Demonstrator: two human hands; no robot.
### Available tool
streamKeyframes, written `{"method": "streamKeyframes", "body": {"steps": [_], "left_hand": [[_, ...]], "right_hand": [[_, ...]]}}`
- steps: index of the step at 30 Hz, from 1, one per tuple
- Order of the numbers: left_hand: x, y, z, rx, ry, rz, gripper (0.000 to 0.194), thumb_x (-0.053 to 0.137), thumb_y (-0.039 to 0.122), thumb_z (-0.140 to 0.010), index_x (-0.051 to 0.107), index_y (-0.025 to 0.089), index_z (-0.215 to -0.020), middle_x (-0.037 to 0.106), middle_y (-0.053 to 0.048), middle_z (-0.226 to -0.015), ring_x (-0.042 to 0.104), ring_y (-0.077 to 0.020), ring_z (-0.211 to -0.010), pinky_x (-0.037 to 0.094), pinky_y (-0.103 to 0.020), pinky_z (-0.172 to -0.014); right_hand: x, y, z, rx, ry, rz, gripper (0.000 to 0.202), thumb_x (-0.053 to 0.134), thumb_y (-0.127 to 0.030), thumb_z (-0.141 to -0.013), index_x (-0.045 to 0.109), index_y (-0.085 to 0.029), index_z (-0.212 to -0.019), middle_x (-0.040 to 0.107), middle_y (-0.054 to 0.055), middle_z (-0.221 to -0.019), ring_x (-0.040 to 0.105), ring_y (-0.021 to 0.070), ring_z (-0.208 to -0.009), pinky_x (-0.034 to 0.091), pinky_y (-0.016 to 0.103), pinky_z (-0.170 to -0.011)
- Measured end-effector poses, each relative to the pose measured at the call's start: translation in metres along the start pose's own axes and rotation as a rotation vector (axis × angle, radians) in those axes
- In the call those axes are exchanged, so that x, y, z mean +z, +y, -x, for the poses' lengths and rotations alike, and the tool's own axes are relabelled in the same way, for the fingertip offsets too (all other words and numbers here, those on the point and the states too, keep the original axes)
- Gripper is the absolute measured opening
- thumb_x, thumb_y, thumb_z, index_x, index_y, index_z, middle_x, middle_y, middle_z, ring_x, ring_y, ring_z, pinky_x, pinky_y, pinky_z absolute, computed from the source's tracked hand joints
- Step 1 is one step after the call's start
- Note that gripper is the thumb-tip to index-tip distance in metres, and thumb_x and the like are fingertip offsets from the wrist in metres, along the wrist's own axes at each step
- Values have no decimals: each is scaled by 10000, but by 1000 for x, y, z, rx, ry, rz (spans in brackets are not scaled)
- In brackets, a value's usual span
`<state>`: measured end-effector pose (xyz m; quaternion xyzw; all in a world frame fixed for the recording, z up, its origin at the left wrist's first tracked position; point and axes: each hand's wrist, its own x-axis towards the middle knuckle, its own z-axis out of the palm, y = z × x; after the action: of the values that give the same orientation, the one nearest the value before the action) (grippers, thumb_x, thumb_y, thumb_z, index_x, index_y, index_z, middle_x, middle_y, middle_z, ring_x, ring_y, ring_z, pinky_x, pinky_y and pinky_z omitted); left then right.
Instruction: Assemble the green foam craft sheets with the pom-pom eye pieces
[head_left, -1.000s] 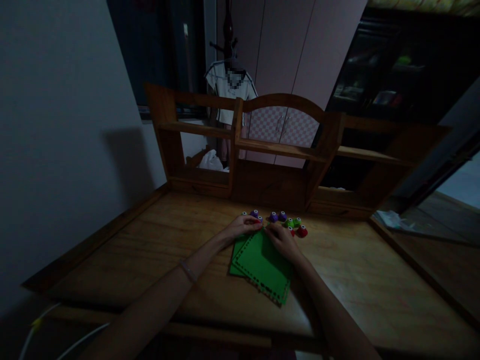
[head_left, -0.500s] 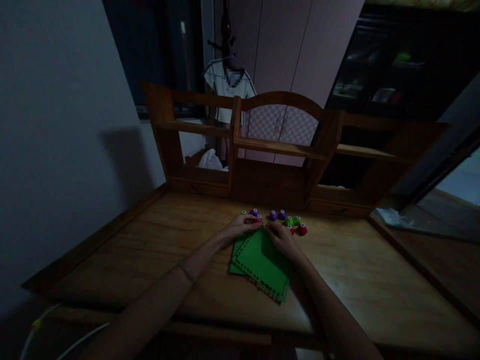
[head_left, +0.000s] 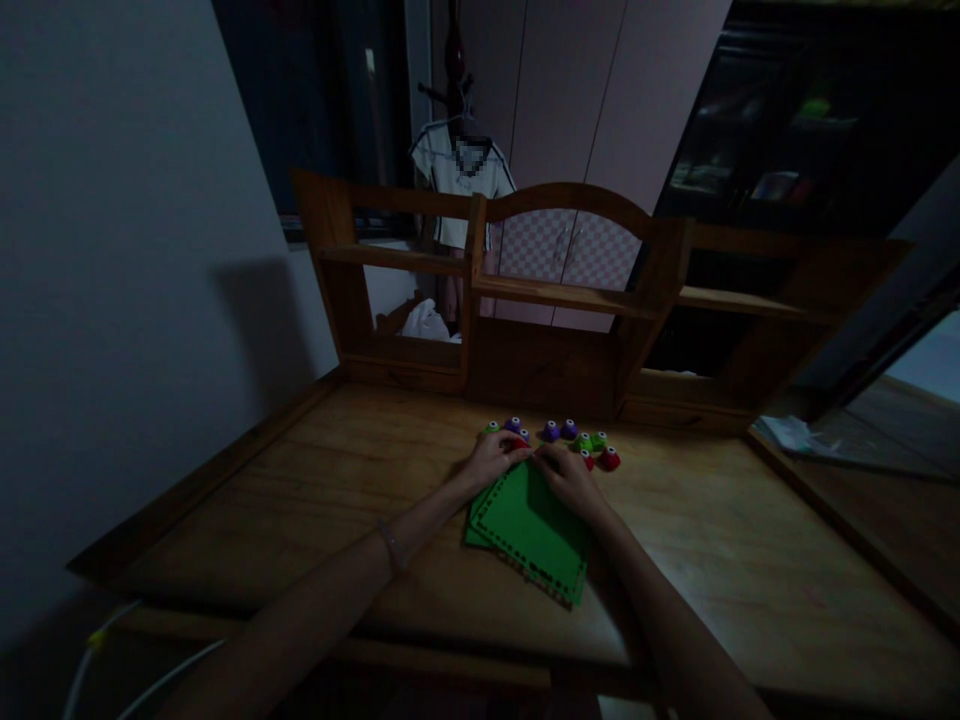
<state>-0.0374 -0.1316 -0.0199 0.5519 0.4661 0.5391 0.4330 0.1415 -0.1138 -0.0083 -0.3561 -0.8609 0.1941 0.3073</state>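
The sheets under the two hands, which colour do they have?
The sheets are green, seen best in the head view.

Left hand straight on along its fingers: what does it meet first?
Likely the right hand: its fingertips sit just past those of the left hand. Dim picture, so depth is unclear.

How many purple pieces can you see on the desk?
4: one purple piece and a second just past the left hand, then a third and a fourth side by side past the right hand. The hands may hide others.
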Motion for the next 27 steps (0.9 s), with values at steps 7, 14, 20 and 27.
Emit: {"method": "streamKeyframes", "body": {"steps": [7, 14, 20, 27], "left_hand": [[-3, 2, 1, -75, -14, 65, 371, 805, 344, -605, 702, 121, -882, 699, -87, -876, 626, -183, -792, 460, -268, -743], [-17, 9, -1, -143, -183, 198, 477, 782, 449, -643, 707, 109, -970, 694, -104, -901, 622, -160, -769, 451, -255, -720], [-18, 7, 0, -154, -210, 229, 443, 774, 418, -672, 707, 112, -984, 688, -113, -952, 627, -149, -799, 455, -237, -725], [-16, -4, -8, -200, -106, 332, 455, 821, 388, -611, 709, 99, -944, 688, -113, -939, 640, -142, -774, 480, -252, -753]], "right_hand": [[-1, 0, 0, 45, -17, -15, 208, 481, -327, -898, 631, -193, -840, 657, 38, -769, 596, 186, -729, 386, 270, -647], [-15, -3, 2, 65, -52, -72, 232, 514, -378, -876, 642, -186, -899, 674, 50, -872, 608, 196, -796, 417, 280, -689], [-19, 3, 1, 89, -84, -122, 206, 518, -348, -872, 631, -176, -873, 660, 35, -802, 598, 182, -741, 411, 272, -650], [-21, 1, 1, 82, -105, -146, 217, 506, -350, -878, 628, -172, -853, 648, 34, -813, 582, 179, -746, 419, 279, -671]]}}
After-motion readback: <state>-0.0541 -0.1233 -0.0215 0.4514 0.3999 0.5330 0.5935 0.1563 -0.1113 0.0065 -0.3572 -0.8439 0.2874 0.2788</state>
